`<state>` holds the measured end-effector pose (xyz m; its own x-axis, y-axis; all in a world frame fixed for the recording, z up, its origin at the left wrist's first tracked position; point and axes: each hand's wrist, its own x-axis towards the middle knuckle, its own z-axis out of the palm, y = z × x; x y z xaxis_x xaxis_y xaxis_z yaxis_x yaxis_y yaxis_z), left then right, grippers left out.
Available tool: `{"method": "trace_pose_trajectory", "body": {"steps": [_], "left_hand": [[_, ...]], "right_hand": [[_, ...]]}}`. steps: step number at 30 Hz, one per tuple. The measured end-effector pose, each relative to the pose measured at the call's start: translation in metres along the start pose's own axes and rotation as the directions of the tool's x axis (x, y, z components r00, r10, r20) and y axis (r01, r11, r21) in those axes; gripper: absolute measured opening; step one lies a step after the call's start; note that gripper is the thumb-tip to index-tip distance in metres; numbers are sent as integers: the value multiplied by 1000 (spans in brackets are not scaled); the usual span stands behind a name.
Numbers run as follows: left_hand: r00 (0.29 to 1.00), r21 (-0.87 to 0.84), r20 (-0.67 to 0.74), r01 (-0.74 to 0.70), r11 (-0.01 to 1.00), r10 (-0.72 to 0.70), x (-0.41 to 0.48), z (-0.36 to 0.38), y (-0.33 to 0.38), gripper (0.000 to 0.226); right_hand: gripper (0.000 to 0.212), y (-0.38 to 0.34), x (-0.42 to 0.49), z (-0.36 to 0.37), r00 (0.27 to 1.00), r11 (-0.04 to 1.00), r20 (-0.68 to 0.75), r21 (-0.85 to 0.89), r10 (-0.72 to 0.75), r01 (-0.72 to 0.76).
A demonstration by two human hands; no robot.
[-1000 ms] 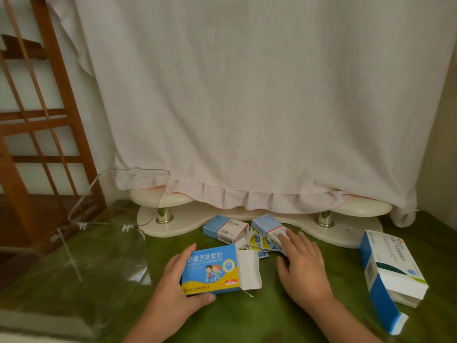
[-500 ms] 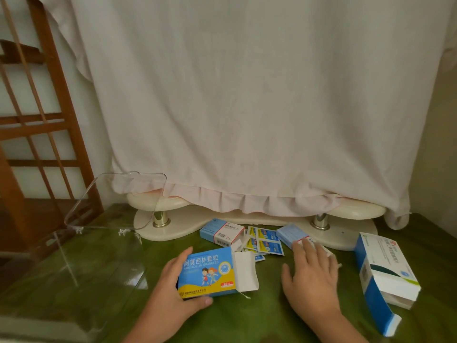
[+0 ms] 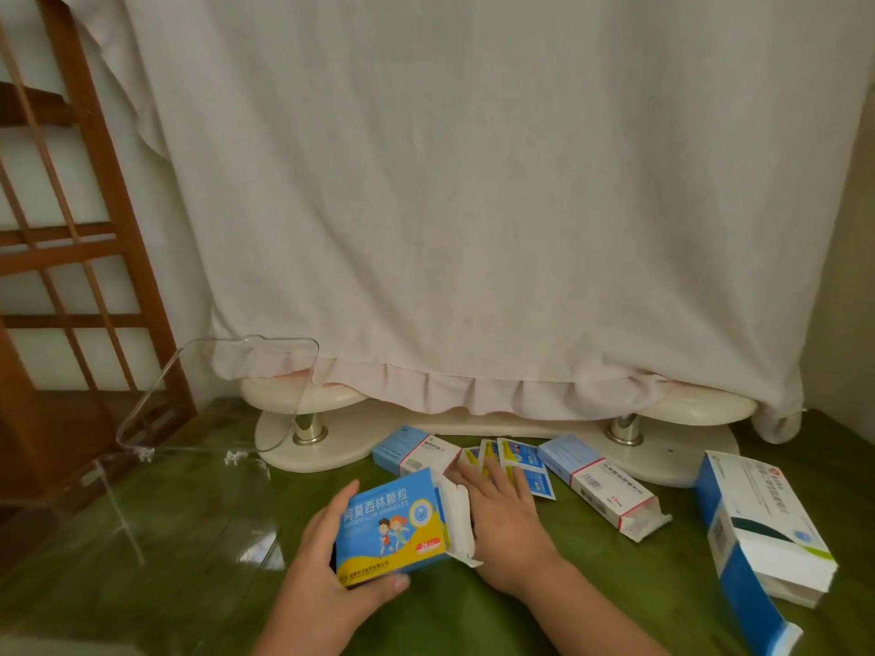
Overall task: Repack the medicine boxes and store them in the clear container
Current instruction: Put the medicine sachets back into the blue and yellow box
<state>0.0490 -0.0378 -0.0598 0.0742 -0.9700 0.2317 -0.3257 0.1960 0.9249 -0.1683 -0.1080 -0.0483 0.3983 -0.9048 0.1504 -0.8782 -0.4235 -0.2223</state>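
Left hand (image 3: 326, 556) is gripping the blue-and-yellow box (image 3: 395, 527), thumb under the bottom edge and fingers round the left side, holding it tilted just above the green table (image 3: 592, 584). The box's white end flap hangs open on its right side. Right hand (image 3: 502, 518) is right beside that flap, palm down and fingers spread flat, pressing on the sachets (image 3: 523, 466) scattered just behind the box, not closed round anything.

Behind the box and a bit left there's a small blue-white box (image 3: 416, 451), lying flat. To the right of the sachets lies a long box (image 3: 599, 482) with its near end open. Further right of the blue-and-yellow box, near the table edge, sits a big white-blue box (image 3: 762, 523), also with a flap open at the bottom.

The clear container (image 3: 142, 471) is well left of the blue-and-yellow box, lid (image 3: 222, 395) propped up. I can't see any boxes inside it
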Motion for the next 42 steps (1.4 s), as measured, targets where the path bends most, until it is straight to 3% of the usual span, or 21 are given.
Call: {"method": "trace_pose_trajectory", "body": {"steps": [3, 5, 7, 10, 15, 19, 24, 34, 36, 38, 42], "left_hand": [[1000, -35, 8, 16, 999, -16, 1, -1, 0, 109], [1000, -44, 12, 24, 999, -24, 0, -1, 0, 109], [1000, -35, 11, 18, 999, -18, -1, 0, 1, 109], [1000, 4, 21, 11, 1000, -11, -2, 2, 2, 110], [1000, 39, 27, 14, 999, -15, -1, 1, 4, 111], [1000, 45, 27, 10, 999, -11, -2, 1, 4, 110], [1000, 59, 19, 5, 998, -6, -2, 2, 5, 109], [1000, 66, 25, 5, 998, -6, -4, 3, 6, 110], [1000, 67, 23, -1, 998, 0, -5, 3, 6, 109], [1000, 74, 25, -10, 997, 8, -5, 3, 6, 108], [999, 76, 31, -13, 997, 11, -4, 2, 4, 108]], "right_hand": [[63, 1, -5, -2, 987, 987, 19, 34, -157, 156], [59, 2, -9, -3, 984, 980, -25, 87, -176, 178], [62, 7, -12, -3, 993, 987, -96, 140, -66, 79], [71, 17, -15, -2, 978, 991, -166, 58, 126, -117], [74, 22, -11, -3, 974, 972, -4, -64, 227, -226], [67, 23, -15, -2, 964, 967, 78, -54, 253, -250], [56, 20, -40, -6, 969, 969, -19, 31, 245, -245], [36, 24, -92, -11, 983, 982, -182, 190, 30, 5], [22, 27, -96, -8, 964, 978, -264, 207, 21, 36], [16, 28, -101, -8, 951, 977, -306, 212, 53, 14], [38, 23, -110, -17, 941, 970, -280, 197, 192, -139]]}}
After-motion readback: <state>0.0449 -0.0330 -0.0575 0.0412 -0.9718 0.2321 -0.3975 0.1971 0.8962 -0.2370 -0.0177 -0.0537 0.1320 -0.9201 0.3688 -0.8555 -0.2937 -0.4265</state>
